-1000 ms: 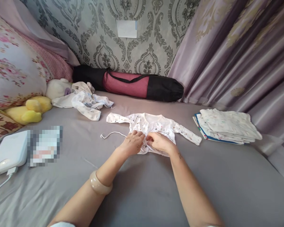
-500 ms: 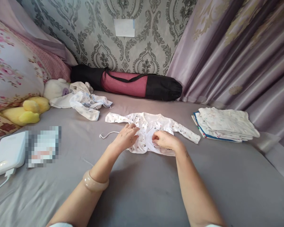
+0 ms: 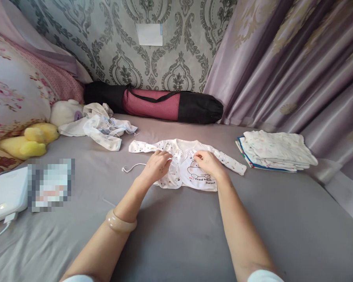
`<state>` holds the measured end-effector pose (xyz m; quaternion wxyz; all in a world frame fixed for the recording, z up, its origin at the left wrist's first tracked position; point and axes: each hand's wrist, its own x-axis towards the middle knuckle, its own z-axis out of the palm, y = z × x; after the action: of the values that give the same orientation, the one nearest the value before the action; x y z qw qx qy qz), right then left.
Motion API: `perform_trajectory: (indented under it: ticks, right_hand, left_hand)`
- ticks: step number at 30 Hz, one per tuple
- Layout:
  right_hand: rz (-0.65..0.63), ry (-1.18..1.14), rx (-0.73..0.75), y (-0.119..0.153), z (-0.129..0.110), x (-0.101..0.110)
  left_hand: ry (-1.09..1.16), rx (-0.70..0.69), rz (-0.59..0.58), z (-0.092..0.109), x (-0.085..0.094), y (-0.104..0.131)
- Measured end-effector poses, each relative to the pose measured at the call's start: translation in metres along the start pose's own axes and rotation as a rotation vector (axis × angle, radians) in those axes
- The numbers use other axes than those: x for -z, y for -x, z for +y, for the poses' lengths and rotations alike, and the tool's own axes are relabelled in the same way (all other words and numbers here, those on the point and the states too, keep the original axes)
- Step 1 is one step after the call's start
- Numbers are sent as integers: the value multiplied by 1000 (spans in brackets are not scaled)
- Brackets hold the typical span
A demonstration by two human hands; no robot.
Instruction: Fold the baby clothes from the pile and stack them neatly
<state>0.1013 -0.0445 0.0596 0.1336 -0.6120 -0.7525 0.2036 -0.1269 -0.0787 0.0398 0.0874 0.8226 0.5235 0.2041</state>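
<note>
A small white baby shirt (image 3: 198, 181) with tiny prints and a car drawing lies front up, sleeves spread out to both sides. My left hand (image 3: 158, 166) is closed over the left half of its chest, the fingertips pinched at the fabric near the front opening. On the printed panel, my right hand (image 3: 209, 161) pinches the cloth with thumb and forefinger. Exactly what part of the fabric sits between the fingertips is too small to make out. A thin white tie string (image 3: 131, 167) trails from the shirt's left side.
Folded clothes (image 3: 278, 150) are stacked at the right. Crumpled baby clothes (image 3: 104, 131) lie back left, near a yellow plush toy (image 3: 32, 139). A black and pink long bag (image 3: 153, 103) runs along the wall. A white power bank (image 3: 8, 194) with a cable sits at the left.
My right hand has moved up the shirt's front, uncovering the car drawing and lettering, and that panel now lies flatter. My left hand has shifted only slightly. The view has turned a little.
</note>
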Motion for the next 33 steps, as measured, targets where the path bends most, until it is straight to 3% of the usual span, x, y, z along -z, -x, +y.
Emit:
perform_trajectory:
  ticks: [4, 9, 16, 22, 30, 33]
  right_hand:
    - [18, 15, 17, -22, -12, -14]
    - [0, 107, 85, -37, -18, -36]
    - [47, 108, 12, -33, -14, -46]
    - [103, -148, 16, -40, -5, -42]
    - [165, -537, -60, -52, 5, -57]
    - [171, -536, -91, -51, 4, -60]
  left_hand:
    - [63, -30, 70, 7, -24, -16]
    - [74, -42, 27, 3, -44, -19]
    - [20, -38, -39, -1, -44, -17]
    - [31, -5, -53, -1, -47, -18]
    - [-8, 39, -108, 1, -52, -16]
    - [2, 64, -127, 2, -51, -17]
